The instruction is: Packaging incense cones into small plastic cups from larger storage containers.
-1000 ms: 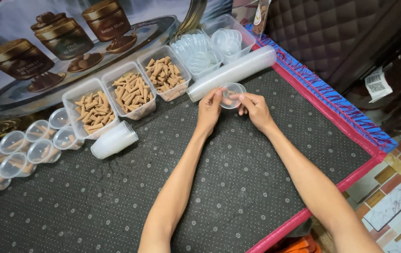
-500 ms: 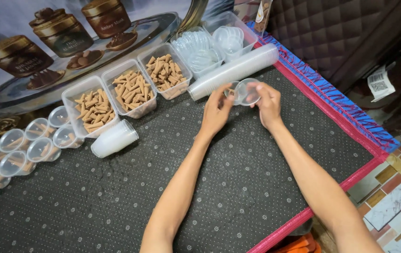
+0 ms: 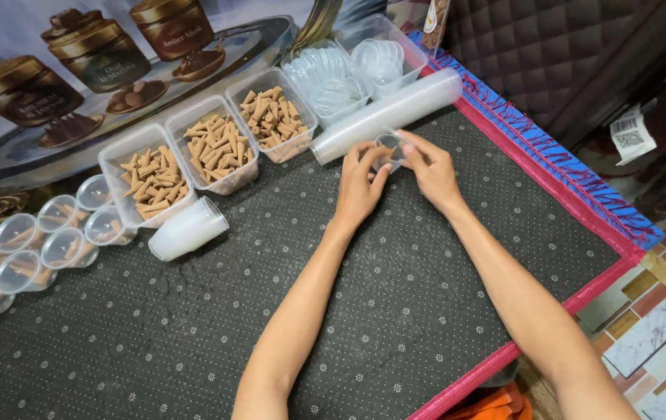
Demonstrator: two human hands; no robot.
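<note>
Small clear plastic cup (image 3: 389, 145) — held off the mat between both hands, just in front of the near end of the long lying stack of clear cups (image 3: 386, 117). Left hand (image 3: 359, 185) was closed on the cup from the left, thumb and fingertips pinching its rim; right hand (image 3: 429, 168) was closed on it from the right, fingers curled over the top. The two-sided pinch looked suited to keeping so light and slippery a piece steady; whether it was still nested in the stack's end or already free could not be told.

The stack lay on its side along the far edge of the dark dotted mat (image 3: 395, 295), open end towards the hands — within easy reach. Behind it stood two clear tubs of round transparent lids (image 3: 348, 74).

To the left, three clear rectangular tubs of brown cone-shaped pieces (image 3: 216, 148) sat in a row, side by side and touching. Just in front of the leftmost tub lay a short stack of white translucent cups (image 3: 187, 228), on its side.

At the far left edge, a cluster of small clear cups (image 3: 29, 249) lay grouped together, well apart from the hands; some brown content showed inside several, though the amount was unclear.

A printed backdrop picturing gold-lidded jars (image 3: 99, 54) lay behind the tubs. A pink and blue border (image 3: 551, 155) edged the mat on the right.
</note>
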